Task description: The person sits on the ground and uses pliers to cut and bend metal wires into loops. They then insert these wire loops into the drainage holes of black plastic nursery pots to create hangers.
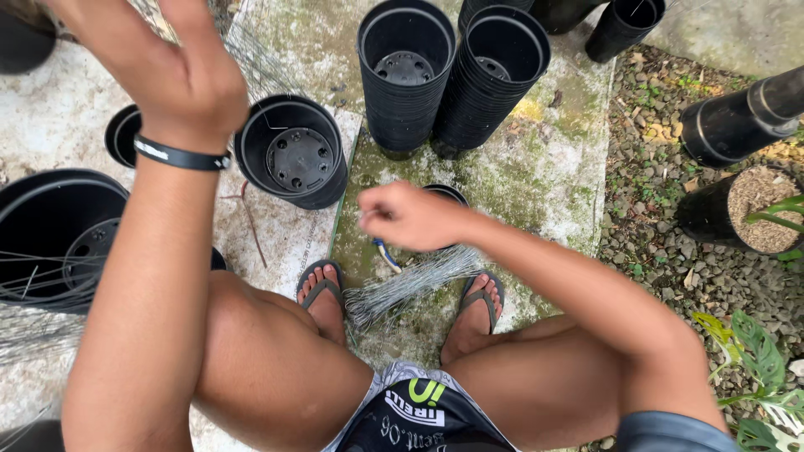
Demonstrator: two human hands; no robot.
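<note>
While the person squats low over the mossy slab, the head view has the left hand (188, 79) raised high in the upper left of the frame, back of the hand to us, fingers hidden behind it, so I cannot tell how they sit. A black wristband (180, 156) rings that wrist. Centre frame, the right hand (406, 216) is curled into a loose fist, slightly blurred, seemingly pinching something thin; what exactly, I cannot make out. Just below it, between the sandalled feet, lies a bundle of grey wires (410, 289), handy for grabbing. A single black pot (293, 159) sits open-mouthed left of centre, within easy reach, and two tall stacks of pots (452, 71) wait at upper centre.
</note>
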